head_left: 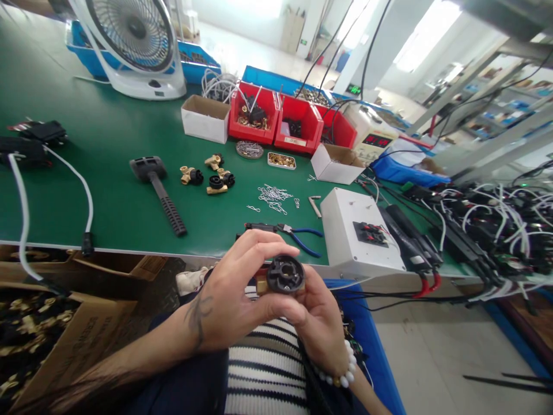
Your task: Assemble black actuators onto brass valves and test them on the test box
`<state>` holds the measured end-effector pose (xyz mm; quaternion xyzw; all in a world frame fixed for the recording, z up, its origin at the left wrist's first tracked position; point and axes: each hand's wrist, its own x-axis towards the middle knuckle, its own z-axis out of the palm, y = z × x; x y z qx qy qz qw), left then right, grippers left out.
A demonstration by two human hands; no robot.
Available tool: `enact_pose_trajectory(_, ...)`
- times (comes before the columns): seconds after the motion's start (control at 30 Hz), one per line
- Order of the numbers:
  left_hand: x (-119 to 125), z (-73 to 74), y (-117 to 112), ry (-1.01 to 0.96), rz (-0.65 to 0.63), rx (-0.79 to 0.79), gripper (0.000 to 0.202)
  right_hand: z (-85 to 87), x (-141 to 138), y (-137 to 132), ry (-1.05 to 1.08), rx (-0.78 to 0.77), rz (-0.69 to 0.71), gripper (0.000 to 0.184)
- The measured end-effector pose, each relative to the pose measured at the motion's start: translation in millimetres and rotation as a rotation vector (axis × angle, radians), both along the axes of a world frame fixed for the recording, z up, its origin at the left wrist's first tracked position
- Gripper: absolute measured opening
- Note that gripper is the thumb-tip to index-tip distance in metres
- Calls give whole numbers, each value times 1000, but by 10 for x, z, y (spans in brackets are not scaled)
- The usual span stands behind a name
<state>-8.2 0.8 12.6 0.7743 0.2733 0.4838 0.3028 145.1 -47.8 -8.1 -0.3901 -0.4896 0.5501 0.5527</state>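
In front of my lap, my left hand (242, 282) grips a brass fitting with a round black plastic cap (285, 274), fingers over the top and thumb along its lower edge. My right hand (322, 314), with a white bead bracelet at the wrist, closes around the same fitting from the right; its fingertips are partly hidden behind it. The cap's open face points up toward me. Just beyond my hands lie blue-handled pliers (302, 236) at the table's front edge. Farther off are a scattered pile of small wire clips (274, 196) and several brass fittings with black caps (216, 183).
A black mallet-shaped tool (161, 193) rests on the green table (108, 144). Red bins (298, 141), white boxes (205, 129) and a fan (142, 80) stand behind. At right are a grey-white device box (360, 253) and tangled cables (510, 225). A carton (86, 340) of fittings sits lower left.
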Motion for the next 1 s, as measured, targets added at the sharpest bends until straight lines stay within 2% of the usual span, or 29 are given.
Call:
enact_pose_trajectory(0.13, -21, -14, 58, -18, -29, -33, 48, -13, 14, -7, 1, 17, 1, 41)
enact_pose_trajectory(0.2, -59, -17, 176, 22, 32, -82, 53, -29, 29, 4, 57, 53, -2, 39)
enact_pose_trajectory(0.27, -85, -18, 334, 175, 188, -119, 59, -38, 51, 21, 118, 85, -24, 34)
enact_pose_trajectory(0.37, -19, -32, 535, 593, 417, -74, 61, -32, 80, 37, 164, 108, -51, 32)
enact_pose_trajectory(0.43, 103, -70, 596, 819, 429, -55, 58, -20, 89, 36, 175, 125, -37, 33)
enact_pose_trajectory(0.53, 306, -171, 607, 912, 355, -107, 52, -6, 93, 18, 167, 132, -11, 34)
enact_pose_trajectory(0.67, 360, -297, 633, 806, 349, -219, 44, 4, 107, -22, 124, 129, -13, 35)
enact_pose_trajectory(0.77, 208, -312, 689, 641, 303, -333, 41, 24, 113, -42, 84, 141, -21, 35)
enact_pose_trajectory(0.83, 79, -277, 702, 512, 252, -403, 47, 46, 106, -41, 87, 137, -16, 35)
enact_pose_trajectory(0.9, -22, -216, 670, 226, 170, -558, 48, 69, 93, -32, 135, 117, 15, 36)
enact_pose_trajectory(1.0, -75, -114, 553, -401, 25, -855, 41, 80, 70, -11, 213, 36, 95, 43)
